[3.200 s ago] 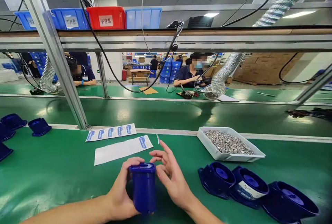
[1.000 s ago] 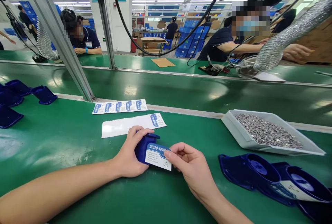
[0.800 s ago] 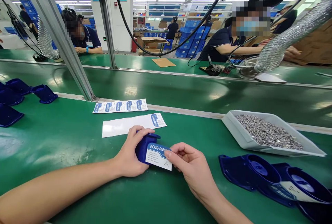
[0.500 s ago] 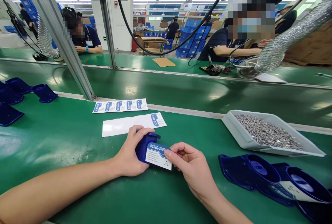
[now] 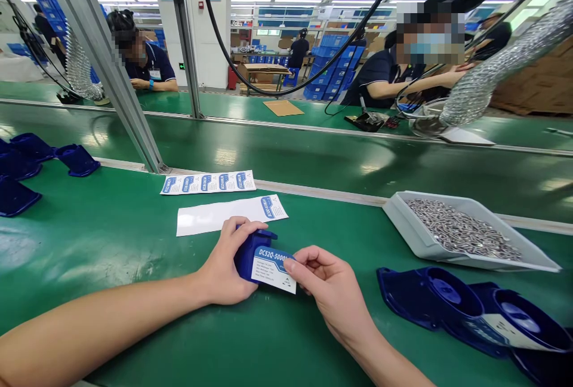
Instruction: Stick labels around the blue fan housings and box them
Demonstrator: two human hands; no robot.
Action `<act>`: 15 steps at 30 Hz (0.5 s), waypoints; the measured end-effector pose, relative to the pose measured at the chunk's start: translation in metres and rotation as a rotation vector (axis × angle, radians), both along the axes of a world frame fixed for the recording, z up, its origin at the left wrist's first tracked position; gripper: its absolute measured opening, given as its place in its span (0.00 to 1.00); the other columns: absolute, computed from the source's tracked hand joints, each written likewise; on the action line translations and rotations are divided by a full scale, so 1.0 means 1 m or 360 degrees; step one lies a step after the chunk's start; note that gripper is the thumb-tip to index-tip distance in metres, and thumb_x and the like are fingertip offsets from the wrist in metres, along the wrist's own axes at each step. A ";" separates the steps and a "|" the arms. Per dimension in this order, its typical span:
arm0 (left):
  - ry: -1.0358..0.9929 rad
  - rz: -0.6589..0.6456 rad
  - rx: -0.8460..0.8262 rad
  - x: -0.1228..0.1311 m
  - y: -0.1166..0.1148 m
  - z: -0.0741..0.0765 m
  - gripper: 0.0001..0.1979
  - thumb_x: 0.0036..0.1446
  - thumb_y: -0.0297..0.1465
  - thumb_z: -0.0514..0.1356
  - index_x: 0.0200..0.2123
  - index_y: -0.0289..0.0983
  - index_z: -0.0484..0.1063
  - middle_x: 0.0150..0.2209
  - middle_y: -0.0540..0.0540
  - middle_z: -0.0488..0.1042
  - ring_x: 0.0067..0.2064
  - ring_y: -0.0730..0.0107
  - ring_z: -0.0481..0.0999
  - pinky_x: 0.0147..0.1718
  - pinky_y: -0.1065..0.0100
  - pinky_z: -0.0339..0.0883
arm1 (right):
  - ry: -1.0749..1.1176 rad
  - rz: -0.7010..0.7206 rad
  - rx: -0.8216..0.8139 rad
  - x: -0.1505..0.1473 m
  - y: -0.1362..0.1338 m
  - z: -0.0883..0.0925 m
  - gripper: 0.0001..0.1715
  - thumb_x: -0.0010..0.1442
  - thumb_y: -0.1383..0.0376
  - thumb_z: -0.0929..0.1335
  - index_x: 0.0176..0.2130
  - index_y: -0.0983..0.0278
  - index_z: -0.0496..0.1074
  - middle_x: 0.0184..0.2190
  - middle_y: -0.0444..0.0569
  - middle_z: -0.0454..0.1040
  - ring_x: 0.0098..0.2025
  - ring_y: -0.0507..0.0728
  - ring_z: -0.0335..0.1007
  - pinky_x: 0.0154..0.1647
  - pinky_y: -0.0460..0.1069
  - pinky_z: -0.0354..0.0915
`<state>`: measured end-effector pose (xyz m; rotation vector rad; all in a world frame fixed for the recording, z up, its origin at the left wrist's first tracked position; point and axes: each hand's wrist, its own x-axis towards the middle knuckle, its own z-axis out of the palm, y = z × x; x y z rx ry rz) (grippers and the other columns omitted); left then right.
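From where I operate, I judge the work on this piece to be partway done. My left hand [image 5: 228, 270] is wrapped around a dark blue, glossy plastic housing [image 5: 245, 258] at the centre of the frame. My right hand [image 5: 329, 282] pinches the right end of a white-and-blue printed label [image 5: 273, 270] between thumb and fingers. The label's left part lies over the housing; its right end stands free, apparently not yet pressed down.

At lower right, one dark blue ringed housing [image 5: 530, 312] already carries a label, while the one beside it [image 5: 430, 297] shows none from here. More dark blue housings [image 5: 77, 160] sit at the left edge, with no labels visible to me. On the green table [image 5: 134, 243], the nearer white backing strip [image 5: 215, 218] has one label left, at its right end; the farther strip [image 5: 208, 183] has five.

As for containers, the pale grey plastic tray [image 5: 397, 220] at right holds a heap of small silvery metal pieces [image 5: 461, 229]. Stacked blue plastic bins [image 5: 326, 70] stand in the upper background; I cannot tell their contents.
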<state>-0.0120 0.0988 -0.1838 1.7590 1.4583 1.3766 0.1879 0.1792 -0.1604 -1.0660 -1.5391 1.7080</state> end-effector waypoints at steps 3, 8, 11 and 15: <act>-0.0003 -0.0003 -0.0005 0.000 -0.001 0.000 0.46 0.42 0.19 0.67 0.65 0.48 0.62 0.58 0.41 0.59 0.62 0.52 0.64 0.64 0.49 0.65 | -0.0019 -0.0021 -0.0008 -0.001 0.000 0.001 0.33 0.45 0.43 0.81 0.28 0.67 0.73 0.22 0.45 0.67 0.24 0.45 0.55 0.23 0.40 0.55; -0.0010 -0.0008 -0.0002 0.000 -0.001 -0.001 0.46 0.42 0.19 0.67 0.65 0.48 0.62 0.57 0.41 0.59 0.61 0.52 0.64 0.63 0.49 0.66 | -0.0031 -0.0036 -0.0018 -0.001 0.000 0.001 0.33 0.44 0.43 0.81 0.28 0.67 0.73 0.23 0.46 0.68 0.24 0.45 0.57 0.23 0.40 0.55; -0.0010 -0.0002 -0.0013 -0.001 0.000 -0.001 0.47 0.41 0.18 0.67 0.65 0.47 0.62 0.58 0.40 0.59 0.62 0.51 0.64 0.63 0.49 0.66 | -0.0025 -0.0026 -0.0015 0.000 0.000 0.000 0.33 0.45 0.43 0.81 0.28 0.67 0.73 0.23 0.46 0.68 0.24 0.45 0.57 0.24 0.40 0.56; -0.0009 0.0003 -0.0006 -0.001 0.001 -0.002 0.47 0.41 0.18 0.67 0.65 0.47 0.63 0.58 0.40 0.59 0.62 0.52 0.63 0.64 0.49 0.65 | -0.0036 0.0021 -0.0012 0.003 0.001 -0.004 0.31 0.50 0.44 0.80 0.30 0.67 0.73 0.25 0.46 0.69 0.26 0.45 0.57 0.25 0.40 0.57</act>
